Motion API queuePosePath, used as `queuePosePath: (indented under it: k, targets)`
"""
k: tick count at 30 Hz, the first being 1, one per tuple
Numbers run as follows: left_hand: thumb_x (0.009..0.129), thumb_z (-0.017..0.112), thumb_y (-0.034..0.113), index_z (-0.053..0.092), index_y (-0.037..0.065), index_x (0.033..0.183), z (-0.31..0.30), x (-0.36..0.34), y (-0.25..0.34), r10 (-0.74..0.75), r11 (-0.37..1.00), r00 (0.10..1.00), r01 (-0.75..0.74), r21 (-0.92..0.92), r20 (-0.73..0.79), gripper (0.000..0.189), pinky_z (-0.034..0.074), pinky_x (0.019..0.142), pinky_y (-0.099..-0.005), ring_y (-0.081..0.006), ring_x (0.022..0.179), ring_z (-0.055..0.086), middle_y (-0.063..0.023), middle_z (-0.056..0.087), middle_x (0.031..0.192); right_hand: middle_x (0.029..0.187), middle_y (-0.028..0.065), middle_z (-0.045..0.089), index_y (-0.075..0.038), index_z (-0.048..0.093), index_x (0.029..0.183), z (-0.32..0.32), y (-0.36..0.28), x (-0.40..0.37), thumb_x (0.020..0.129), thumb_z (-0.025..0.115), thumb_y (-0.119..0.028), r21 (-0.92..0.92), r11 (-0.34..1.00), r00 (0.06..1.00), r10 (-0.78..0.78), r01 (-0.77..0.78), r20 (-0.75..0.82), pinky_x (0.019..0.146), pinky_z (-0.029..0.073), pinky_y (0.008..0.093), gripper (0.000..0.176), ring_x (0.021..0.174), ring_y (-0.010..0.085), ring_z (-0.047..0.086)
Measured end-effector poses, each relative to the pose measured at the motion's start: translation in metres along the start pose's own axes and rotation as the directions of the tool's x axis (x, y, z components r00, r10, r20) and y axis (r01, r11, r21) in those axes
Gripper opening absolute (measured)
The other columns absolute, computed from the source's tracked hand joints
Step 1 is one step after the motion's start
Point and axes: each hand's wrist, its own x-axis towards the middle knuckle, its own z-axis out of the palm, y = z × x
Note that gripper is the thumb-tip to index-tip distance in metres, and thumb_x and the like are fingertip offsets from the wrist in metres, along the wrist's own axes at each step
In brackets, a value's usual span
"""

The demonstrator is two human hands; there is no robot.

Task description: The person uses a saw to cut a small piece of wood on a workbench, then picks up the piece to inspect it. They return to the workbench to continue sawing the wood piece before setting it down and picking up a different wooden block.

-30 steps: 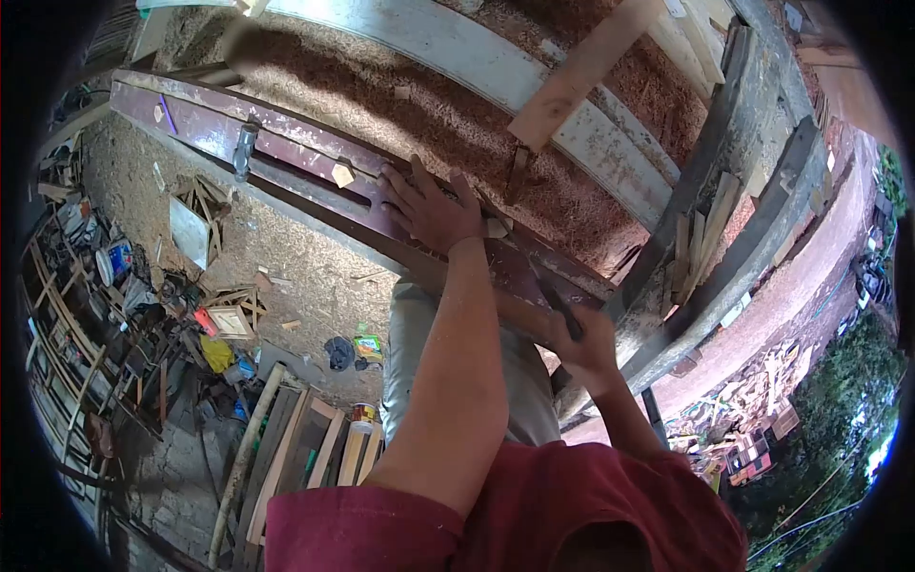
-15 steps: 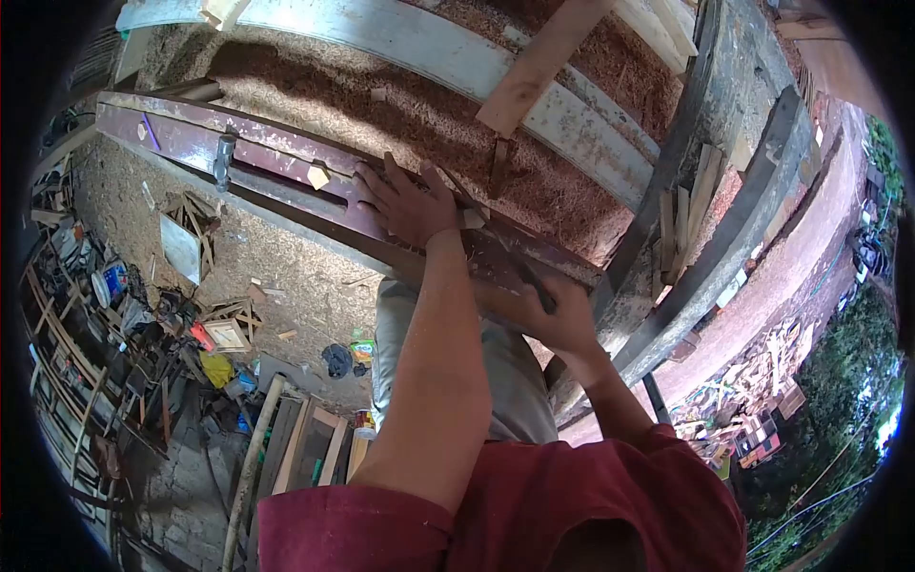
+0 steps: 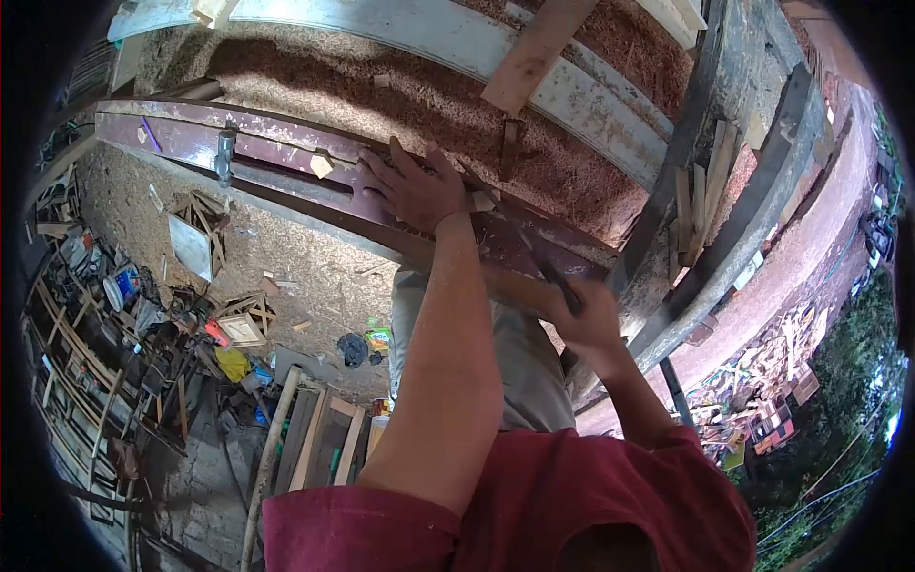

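Head view: our maroon board [image 3: 181, 138] lies lengthwise before us, under both hands.
Left hand [image 3: 426, 197]: grip open, fingers spread on the board; near the long tool [image 3: 536, 248], so a slip could nick us.
Right hand [image 3: 589, 324]: grip closed round the tool's dark handle; uneven pressure could make it skid.
Hammer [image 3: 225, 157]: lies across the board; jolting could topple it.

A scuffed maroon plank [image 3: 192, 140] bears a hammer [image 3: 225, 157], a purple stick [image 3: 151, 133] and small pale wood blocks [image 3: 322, 166].
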Motion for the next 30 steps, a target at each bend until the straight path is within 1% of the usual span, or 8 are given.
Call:
queuePosePath:
  k: [4,8,11,17,20,23,26,30]
  targets:
    - [0.106,0.049,0.054,0.055,0.011,0.151,0.000,-0.002,-0.003,0.015,1.000,1.000,-0.015,-0.018,0.001,0.062,0.019,0.128,-0.0658,-0.0443,0.159,0.026,-0.0233,0.032,0.169,0.074,0.0271,0.065,0.002,0.072,0.085,0.015,0.005,0.025,0.095,0.069,-0.031,0.018,0.995,0.993,-0.101,0.102,-0.057,0.064,0.052,0.0476,0.035,0.070,0.0445,0.070]
    - [0.108,0.045,0.052,0.058,0.013,0.148,0.000,-0.002,-0.002,0.037,0.999,0.999,-0.037,0.002,-0.025,0.058,0.023,0.125,-0.0674,-0.0437,0.158,0.030,-0.0246,0.035,0.168,0.076,0.0290,0.065,0.003,0.070,0.085,-0.019,0.006,-0.026,0.095,0.068,-0.031,0.007,0.996,0.993,0.088,-0.089,0.078,0.064,0.051,0.0490,0.035,0.072,0.0475,0.068]
    - [0.108,0.045,0.053,0.058,0.013,0.149,0.000,-0.004,-0.005,0.041,0.999,0.999,-0.041,-0.001,-0.011,0.058,0.023,0.126,-0.0678,-0.0441,0.157,0.030,-0.0251,0.034,0.168,0.072,0.0264,0.064,0.001,0.071,0.083,0.007,0.000,0.004,0.094,0.069,-0.031,-0.073,0.988,0.983,-0.145,0.137,-0.111,0.062,0.050,0.0489,0.035,0.069,0.0459,0.067]
    - [0.107,0.047,0.053,0.056,0.012,0.149,0.003,-0.001,-0.005,0.052,0.999,0.999,-0.052,-0.009,0.002,0.059,0.022,0.125,-0.0694,-0.0450,0.158,0.029,-0.0260,0.032,0.168,0.071,0.0259,0.063,0.000,0.071,0.082,-0.015,0.011,-0.023,0.093,0.070,-0.035,0.004,0.995,0.992,0.096,-0.097,0.077,0.063,0.050,0.0497,0.037,0.069,0.0471,0.066]
    - [0.108,0.045,0.054,0.057,0.011,0.149,0.003,-0.001,-0.003,0.043,0.999,0.999,-0.043,0.001,0.004,0.061,0.023,0.125,-0.0692,-0.0453,0.157,0.030,-0.0265,0.033,0.167,0.071,0.0264,0.063,0.000,0.071,0.082,-0.003,0.006,-0.008,0.093,0.070,-0.035,-0.024,1.000,1.000,-0.003,0.004,0.005,0.063,0.051,0.0497,0.037,0.069,0.0468,0.066]
    - [0.109,0.043,0.054,0.057,0.010,0.149,-0.004,0.001,0.000,0.029,1.000,1.000,-0.029,0.008,0.007,0.061,0.023,0.125,-0.0688,-0.0460,0.156,0.031,-0.0269,0.035,0.166,0.070,0.0259,0.063,-0.002,0.071,0.080,0.033,0.017,0.031,0.092,0.071,-0.035,0.132,0.988,0.992,-0.066,0.079,-0.103,0.063,0.051,0.0501,0.036,0.069,0.0465,0.067]
    - [0.109,0.043,0.053,0.057,0.011,0.149,0.003,-0.006,-0.004,0.041,0.999,0.999,-0.041,0.001,0.010,0.060,0.024,0.125,-0.0681,-0.0466,0.155,0.033,-0.0270,0.036,0.165,0.073,0.0268,0.065,0.000,0.071,0.081,-0.004,0.008,-0.016,0.093,0.070,-0.035,-0.064,0.997,0.998,-0.041,0.038,-0.038,0.065,0.052,0.0515,0.036,0.072,0.0480,0.067]
    - [0.109,0.045,0.051,0.057,0.012,0.149,0.001,-0.002,-0.005,0.050,0.998,0.999,-0.051,0.024,0.012,0.057,0.023,0.127,-0.0665,-0.0460,0.155,0.034,-0.0267,0.037,0.165,0.075,0.0278,0.065,0.000,0.071,0.082,-0.007,0.013,-0.011,0.093,0.069,-0.035,0.028,0.999,0.999,0.042,-0.043,0.032,0.067,0.052,0.0532,0.036,0.075,0.0493,0.067]
